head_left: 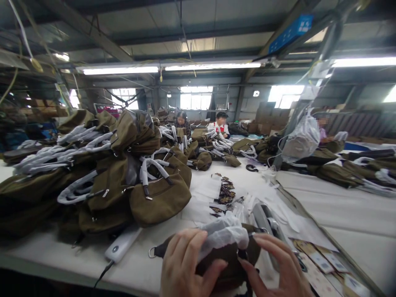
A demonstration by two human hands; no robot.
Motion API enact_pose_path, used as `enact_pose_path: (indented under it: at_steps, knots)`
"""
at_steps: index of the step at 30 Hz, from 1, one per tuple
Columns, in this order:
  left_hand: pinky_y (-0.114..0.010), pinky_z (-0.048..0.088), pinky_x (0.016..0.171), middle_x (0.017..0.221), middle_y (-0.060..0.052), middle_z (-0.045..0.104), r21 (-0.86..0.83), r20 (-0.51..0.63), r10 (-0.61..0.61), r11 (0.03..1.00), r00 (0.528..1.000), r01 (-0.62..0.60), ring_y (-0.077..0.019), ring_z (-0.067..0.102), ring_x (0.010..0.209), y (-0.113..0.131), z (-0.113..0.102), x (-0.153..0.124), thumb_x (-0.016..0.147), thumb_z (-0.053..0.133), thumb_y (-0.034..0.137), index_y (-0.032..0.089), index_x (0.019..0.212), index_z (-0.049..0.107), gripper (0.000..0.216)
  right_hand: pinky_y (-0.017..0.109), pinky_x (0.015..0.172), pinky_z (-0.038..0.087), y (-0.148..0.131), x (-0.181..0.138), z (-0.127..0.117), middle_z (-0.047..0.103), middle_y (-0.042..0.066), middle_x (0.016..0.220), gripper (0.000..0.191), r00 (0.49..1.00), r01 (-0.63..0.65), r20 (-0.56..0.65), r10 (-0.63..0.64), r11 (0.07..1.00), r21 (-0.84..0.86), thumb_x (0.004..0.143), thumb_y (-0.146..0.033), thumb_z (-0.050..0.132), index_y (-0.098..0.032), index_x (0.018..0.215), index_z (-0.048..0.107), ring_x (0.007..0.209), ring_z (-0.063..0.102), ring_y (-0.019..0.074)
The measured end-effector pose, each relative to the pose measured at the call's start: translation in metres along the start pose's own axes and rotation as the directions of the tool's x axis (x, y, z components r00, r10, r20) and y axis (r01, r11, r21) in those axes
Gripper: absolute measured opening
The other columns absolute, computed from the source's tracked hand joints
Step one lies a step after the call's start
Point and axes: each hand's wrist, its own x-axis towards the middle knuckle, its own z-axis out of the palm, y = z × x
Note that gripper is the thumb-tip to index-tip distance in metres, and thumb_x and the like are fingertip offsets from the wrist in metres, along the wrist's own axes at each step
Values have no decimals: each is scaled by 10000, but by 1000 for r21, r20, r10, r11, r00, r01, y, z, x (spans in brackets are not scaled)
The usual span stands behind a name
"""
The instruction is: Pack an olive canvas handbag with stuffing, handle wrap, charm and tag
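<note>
A dark olive handbag [222, 262] lies at the table's near edge, between my two hands. White wrapping [225, 233] covers part of its top, and a metal ring [151, 252] sticks out at its left end. My left hand [188, 264] grips the bag's left side, fingers over the top and thumb on the front. On the right, my right hand [275, 264] holds the bag with fingers at the top and thumb close to a dark strap end [242, 252]. The bag's underside is hidden.
Olive handbags with wrapped handles [161, 198] are heaped at the left. A white device with a cable [122, 245] lies nearby. Patterned scarf pieces [225, 192], tags [321, 260] and a metal post [297, 128] stand around. People [220, 126] sit across the table.
</note>
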Motion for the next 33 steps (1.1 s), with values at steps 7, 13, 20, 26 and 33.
enact_pose_path:
  at_steps: [7, 13, 20, 26, 33]
  knots:
    - [-300, 529, 672, 832, -2, 727, -27, 91, 29, 999, 995, -27, -182, 680, 724, 8, 10, 25, 928, 548, 200, 225, 1018, 618, 118, 269, 733, 549, 7, 53, -5, 682, 23, 934, 69, 954, 60, 281, -106, 984, 167, 916, -253, 571, -252, 963, 622, 860, 671, 175]
    - [-308, 481, 706, 794, -4, 690, -61, 354, -143, 983, 924, 175, -194, 657, 760, 2, 2, 48, 873, 587, 154, 236, 892, 671, 119, 305, 787, 494, 13, 83, -9, 664, 37, 940, 87, 874, -96, 484, -47, 959, 267, 905, -280, 606, -236, 918, 680, 890, 639, 191]
    - [-392, 470, 969, 1171, -95, 656, -120, 414, -228, 946, 881, 301, -255, 606, 1118, 4, 6, 75, 781, 621, 146, 194, 995, 621, 220, 329, 873, 440, 9, 104, -5, 647, 55, 1076, 65, 826, -165, 560, -61, 924, 345, 869, -262, 602, -203, 877, 575, 995, 596, 204]
    - [-307, 494, 931, 1113, -32, 726, -304, 615, -177, 846, 768, 438, -199, 662, 1020, 4, 12, 80, 869, 591, 224, 233, 1175, 658, 313, 299, 707, 389, 18, 106, -3, 597, 13, 825, 135, 789, -216, 614, 1, 937, 275, 838, -318, 597, -191, 830, 551, 790, 541, 180]
    - [-342, 518, 958, 1157, -74, 730, -270, 643, -191, 850, 741, 453, -215, 681, 1021, 4, 25, 77, 950, 488, 281, 194, 1264, 635, 357, 268, 692, 413, 30, 104, 6, 627, -2, 791, 177, 699, -440, 715, 14, 797, 415, 835, -321, 578, -173, 917, 633, 762, 562, 167]
